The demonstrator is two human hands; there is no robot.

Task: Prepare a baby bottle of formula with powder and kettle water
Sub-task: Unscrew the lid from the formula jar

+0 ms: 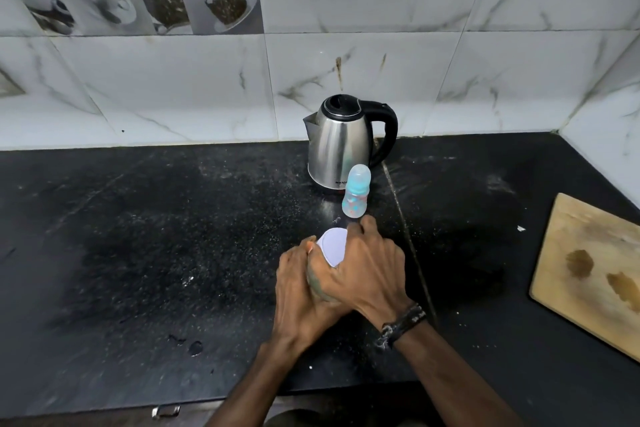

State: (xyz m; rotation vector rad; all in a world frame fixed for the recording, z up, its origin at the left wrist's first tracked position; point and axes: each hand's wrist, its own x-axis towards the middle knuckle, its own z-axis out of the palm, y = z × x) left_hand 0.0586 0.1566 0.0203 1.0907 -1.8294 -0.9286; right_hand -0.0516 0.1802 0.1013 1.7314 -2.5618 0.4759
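A black stone countertop (138, 236), speckled with pale dust and crumbs, runs up to a marble-tiled wall, with a thin seam crossing it from 12 toward 6 o'clock. A steel kettle (341, 149) with a black handle stands at 12 o'clock near the wall. Just in front of it stands a capped, pale blue baby bottle (356, 196). A wooden cutting board (588, 274) lies at 3 o'clock, well apart from both. A small dark spot (195, 347) sits at 7 o'clock.

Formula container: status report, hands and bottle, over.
Both hands, left hand and right hand, clamped on white-lidded container. Baby bottle capped, upright before kettle. Nothing in the way.
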